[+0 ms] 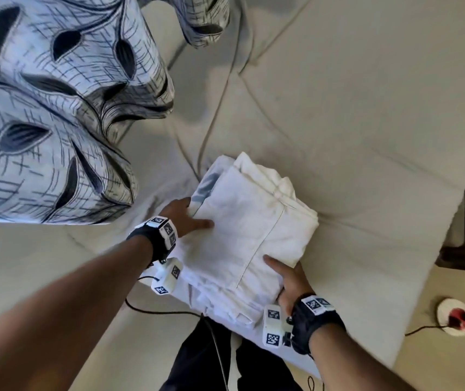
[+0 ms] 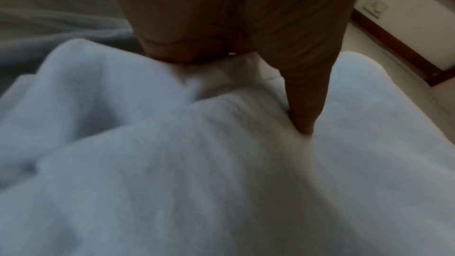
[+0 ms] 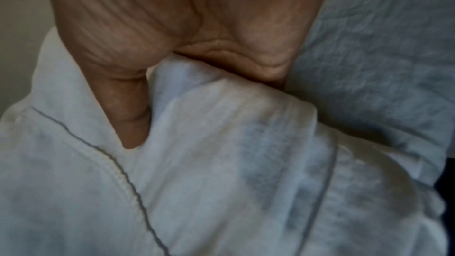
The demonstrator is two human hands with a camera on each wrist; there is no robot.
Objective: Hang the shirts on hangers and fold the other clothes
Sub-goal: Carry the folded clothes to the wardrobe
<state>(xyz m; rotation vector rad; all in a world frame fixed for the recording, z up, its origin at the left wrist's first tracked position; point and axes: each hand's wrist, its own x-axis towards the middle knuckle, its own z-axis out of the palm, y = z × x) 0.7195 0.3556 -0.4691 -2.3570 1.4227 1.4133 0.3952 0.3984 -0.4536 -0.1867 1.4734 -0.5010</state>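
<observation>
Black wrist straps (image 1: 314, 324) carry white tag-marked cubes (image 1: 273, 328), thin black cables (image 1: 169, 311) trail, arms bare.

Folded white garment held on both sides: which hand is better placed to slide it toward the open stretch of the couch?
Probably the left hand: it grips the folded white garment on the side by the patterned cushions, opposite the bare couch; the right hand grips the near edge.

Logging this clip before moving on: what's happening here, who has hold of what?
A person stands at a pale sofa, handling a folded white garment that lies on its seat. The left hand grips the bundle's left edge, thumb on top. The right hand grips the near right corner, thumb on top and fingers curled under. The garment already looks folded into a compact stack. Patterned cushions sit to the left.
</observation>
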